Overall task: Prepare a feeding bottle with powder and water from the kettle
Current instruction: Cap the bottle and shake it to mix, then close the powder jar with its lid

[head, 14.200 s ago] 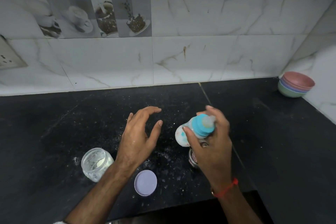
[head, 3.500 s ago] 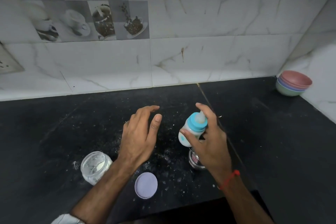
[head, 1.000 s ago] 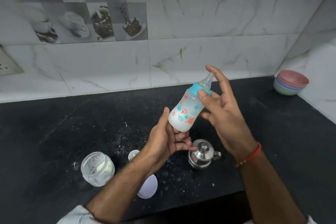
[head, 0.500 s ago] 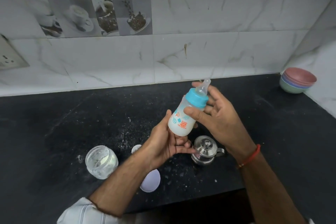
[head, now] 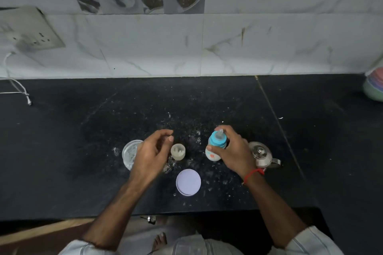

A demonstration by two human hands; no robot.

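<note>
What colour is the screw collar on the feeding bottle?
Light blue; the feeding bottle's collar shows best in the head view.

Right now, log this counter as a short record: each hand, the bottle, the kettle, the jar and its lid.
right hand: grips the feeding bottle around its blue collar
feeding bottle: upright on the black counter, teat on, milky inside
left hand: fingers loosely curled, holding nothing, above the jar
kettle: small steel one, lid on, to the right of the bottle
jar: open glass, white residue inside, partly hidden by the left hand
lid: lies flat near the counter's front edge
bottle cap: stands between jar and bottle
</note>
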